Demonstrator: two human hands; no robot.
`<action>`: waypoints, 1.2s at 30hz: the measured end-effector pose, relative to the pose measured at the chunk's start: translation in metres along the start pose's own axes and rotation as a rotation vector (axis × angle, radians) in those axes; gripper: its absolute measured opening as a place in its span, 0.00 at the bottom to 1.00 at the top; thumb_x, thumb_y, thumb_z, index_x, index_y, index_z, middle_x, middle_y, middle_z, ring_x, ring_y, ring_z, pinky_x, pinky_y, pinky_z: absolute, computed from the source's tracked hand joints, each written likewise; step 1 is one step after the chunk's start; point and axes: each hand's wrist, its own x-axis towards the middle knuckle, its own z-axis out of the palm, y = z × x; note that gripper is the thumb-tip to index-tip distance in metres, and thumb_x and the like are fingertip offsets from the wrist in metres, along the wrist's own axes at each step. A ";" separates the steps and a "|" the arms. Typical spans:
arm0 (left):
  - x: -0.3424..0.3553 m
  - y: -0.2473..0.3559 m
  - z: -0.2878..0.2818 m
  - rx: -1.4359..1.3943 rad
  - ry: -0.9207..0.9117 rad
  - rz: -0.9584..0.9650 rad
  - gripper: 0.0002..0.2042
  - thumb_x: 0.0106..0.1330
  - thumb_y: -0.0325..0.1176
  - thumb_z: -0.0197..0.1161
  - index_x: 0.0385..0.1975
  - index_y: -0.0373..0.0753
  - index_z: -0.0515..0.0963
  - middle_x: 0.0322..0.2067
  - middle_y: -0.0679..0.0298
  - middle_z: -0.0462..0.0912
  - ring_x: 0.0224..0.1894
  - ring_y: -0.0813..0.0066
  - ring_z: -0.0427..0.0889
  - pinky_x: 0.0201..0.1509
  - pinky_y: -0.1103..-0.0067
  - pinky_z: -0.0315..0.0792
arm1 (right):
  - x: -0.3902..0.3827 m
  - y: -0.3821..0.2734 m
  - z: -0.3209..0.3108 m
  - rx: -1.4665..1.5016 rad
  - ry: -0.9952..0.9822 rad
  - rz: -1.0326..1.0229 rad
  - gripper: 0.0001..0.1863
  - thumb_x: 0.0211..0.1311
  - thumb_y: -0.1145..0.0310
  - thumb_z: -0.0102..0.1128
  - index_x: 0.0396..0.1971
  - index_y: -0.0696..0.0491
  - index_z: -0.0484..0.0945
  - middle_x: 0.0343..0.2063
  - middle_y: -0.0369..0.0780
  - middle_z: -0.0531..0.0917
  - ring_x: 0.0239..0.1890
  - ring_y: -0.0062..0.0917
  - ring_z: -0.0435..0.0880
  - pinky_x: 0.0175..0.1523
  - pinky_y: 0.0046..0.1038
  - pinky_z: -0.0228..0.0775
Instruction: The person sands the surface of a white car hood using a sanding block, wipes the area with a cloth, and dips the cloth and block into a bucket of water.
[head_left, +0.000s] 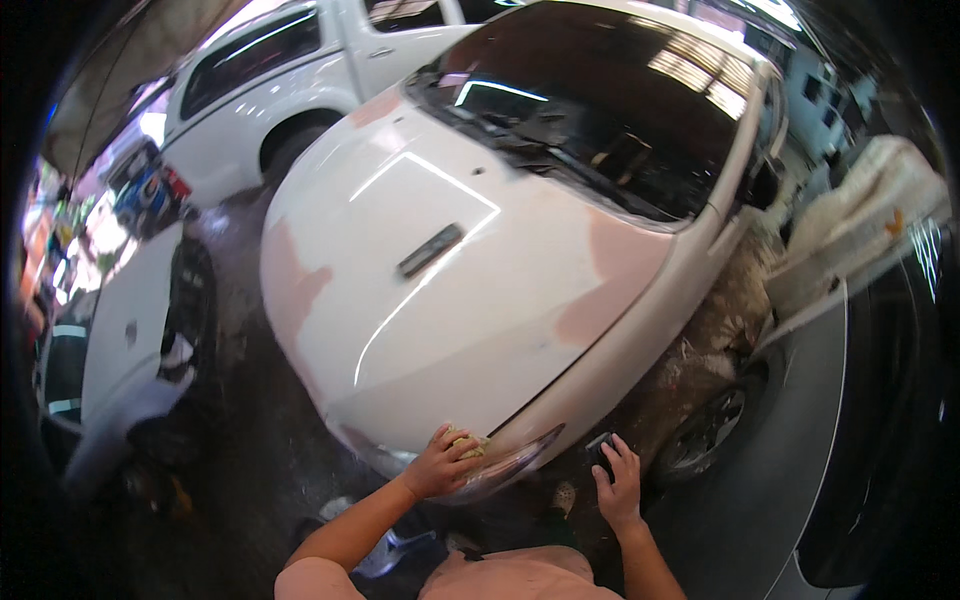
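Note:
My left hand [442,465] grips a yellowish pad [474,443] at the front corner of a white car's hood [420,330], just above the headlight [515,460]. My right hand [618,485] holds a small black block [600,450], off the car beside that corner. A long dark block [430,250] lies on the middle of the hood. Pinkish patches [610,270] mark both sides of the hood and its rear corner near the windshield.
A white pickup [230,140] stands behind at left. A pale panel with dark car parts [125,330] is at left. A dark grey vehicle [820,420] with a wheel is close on my right. A bucket-like object [390,555] sits on the floor by my legs.

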 end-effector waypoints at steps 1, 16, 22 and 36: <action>-0.031 0.002 0.004 -0.012 0.018 -0.060 0.22 0.52 0.36 0.74 0.50 0.51 0.84 0.63 0.64 0.75 0.70 0.56 0.69 0.79 0.48 0.52 | -0.004 -0.016 0.005 0.001 -0.029 -0.016 0.22 0.67 0.71 0.65 0.59 0.58 0.78 0.65 0.52 0.75 0.62 0.51 0.74 0.68 0.46 0.66; -0.460 -0.011 0.072 -0.295 0.688 -1.830 0.15 0.70 0.32 0.54 0.51 0.40 0.83 0.51 0.52 0.84 0.54 0.50 0.82 0.60 0.61 0.75 | -0.109 -0.080 0.100 -0.178 -0.792 0.018 0.25 0.66 0.69 0.66 0.63 0.55 0.77 0.68 0.51 0.73 0.68 0.50 0.71 0.72 0.46 0.62; -0.602 -0.056 0.216 -0.022 -0.625 -1.740 0.21 0.73 0.41 0.54 0.62 0.43 0.80 0.60 0.47 0.81 0.61 0.51 0.81 0.67 0.60 0.73 | -0.108 -0.046 0.114 -0.436 -1.105 0.258 0.25 0.72 0.63 0.61 0.66 0.53 0.75 0.69 0.51 0.72 0.71 0.49 0.67 0.76 0.44 0.59; -0.553 -0.009 0.119 -0.387 -0.308 -1.910 0.30 0.67 0.48 0.65 0.66 0.38 0.74 0.59 0.40 0.80 0.63 0.42 0.79 0.68 0.58 0.72 | -0.163 0.011 0.057 -0.615 -0.976 0.740 0.25 0.67 0.62 0.67 0.63 0.52 0.79 0.63 0.49 0.79 0.67 0.46 0.75 0.72 0.41 0.66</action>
